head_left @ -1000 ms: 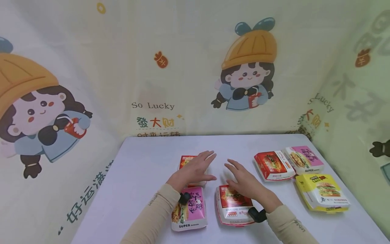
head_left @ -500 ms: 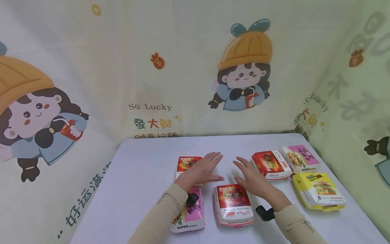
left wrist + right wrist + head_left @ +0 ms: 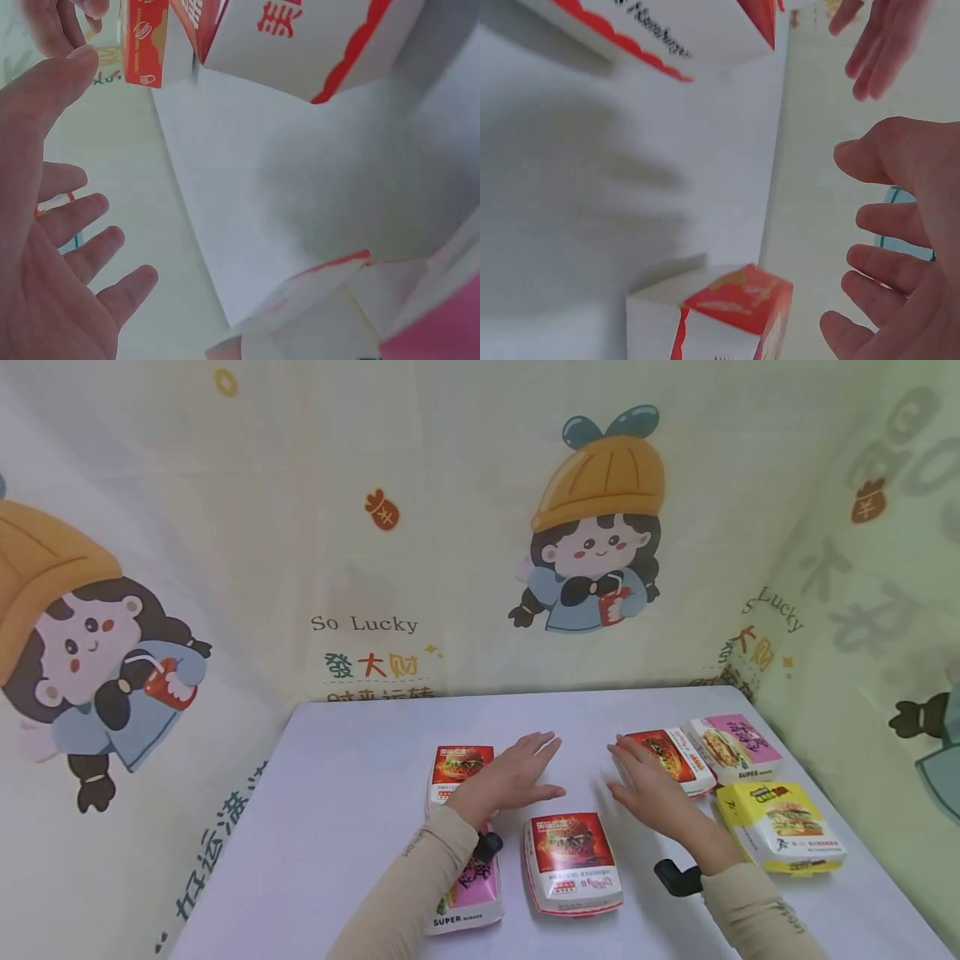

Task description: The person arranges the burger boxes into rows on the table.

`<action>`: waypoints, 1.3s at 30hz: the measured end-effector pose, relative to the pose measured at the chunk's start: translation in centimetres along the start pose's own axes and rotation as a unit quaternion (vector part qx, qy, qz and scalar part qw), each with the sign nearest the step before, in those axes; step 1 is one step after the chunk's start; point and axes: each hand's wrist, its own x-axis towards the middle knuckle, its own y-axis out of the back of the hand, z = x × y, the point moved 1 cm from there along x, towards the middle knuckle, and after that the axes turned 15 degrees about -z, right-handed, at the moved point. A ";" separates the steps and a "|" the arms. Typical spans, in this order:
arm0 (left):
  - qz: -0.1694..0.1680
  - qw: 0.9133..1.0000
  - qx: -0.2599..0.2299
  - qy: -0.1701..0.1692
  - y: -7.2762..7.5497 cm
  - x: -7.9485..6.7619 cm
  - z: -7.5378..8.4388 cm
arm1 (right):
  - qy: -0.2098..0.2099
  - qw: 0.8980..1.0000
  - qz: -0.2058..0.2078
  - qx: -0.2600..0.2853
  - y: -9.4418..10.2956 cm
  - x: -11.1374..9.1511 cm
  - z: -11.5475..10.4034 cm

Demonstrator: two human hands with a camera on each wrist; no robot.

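My left hand [image 3: 510, 779] hovers above the table with its fingers extended and nothing in them. Partly behind it and its forearm are a red-and-white burger box [image 3: 459, 766] and a pink burger box [image 3: 480, 902]. Between my two hands, nearer to me, lies another red-and-white burger box [image 3: 573, 864], seen also from its white side [image 3: 289, 49] in the left wrist view. My right hand [image 3: 660, 793] is held up with spread, slightly bent fingers, holding nothing. It covers the left part of a third red-and-white burger box [image 3: 675, 752], and the right wrist view shows the hand apart from it.
At the right of the white table [image 3: 352, 793], a pink-and-white burger box [image 3: 738, 747] sits beside the third red-and-white one. A yellow burger box [image 3: 780, 827] lies in front of them. A printed cloth [image 3: 465, 527] hangs around the table's far sides.
My right hand has moved right, off the middle box and towards the red-and-white box on the right. My left hand has shifted a little to the right. The boxes stay in place on the table.
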 end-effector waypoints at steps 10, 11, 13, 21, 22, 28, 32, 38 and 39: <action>-0.023 1.000 0.004 -0.001 0.3 1.5 0.9 | -0.053 0.998 0.012 0.013 1.3 -0.4 2.3; -0.025 1.000 0.004 -0.001 0.4 1.6 1.1 | -0.059 0.998 0.014 0.011 1.3 -0.4 2.6; -0.028 1.000 0.004 -0.001 0.6 1.9 1.4 | -0.066 0.998 0.021 0.010 1.5 -0.3 3.0; -0.029 0.999 0.023 -0.007 1.1 2.8 2.4 | -0.114 0.993 -0.004 0.019 1.8 -0.4 4.3; -0.029 0.999 0.024 -0.007 1.2 3.0 2.5 | -0.119 0.993 -0.007 0.019 1.8 -0.3 4.4; -0.032 0.999 0.029 -0.010 1.3 4.0 3.2 | -0.132 0.991 -0.023 0.020 1.6 -0.5 4.8; -0.036 0.999 0.030 -0.014 1.4 4.6 3.8 | -0.130 0.991 -0.032 0.015 1.3 -0.7 5.0; -0.048 0.998 0.027 -0.013 1.5 5.1 4.7 | -0.133 0.990 -0.047 0.028 0.8 -0.5 5.3; -0.049 0.998 0.028 -0.012 1.4 5.2 4.8 | -0.135 0.989 -0.048 0.030 0.7 -0.5 5.3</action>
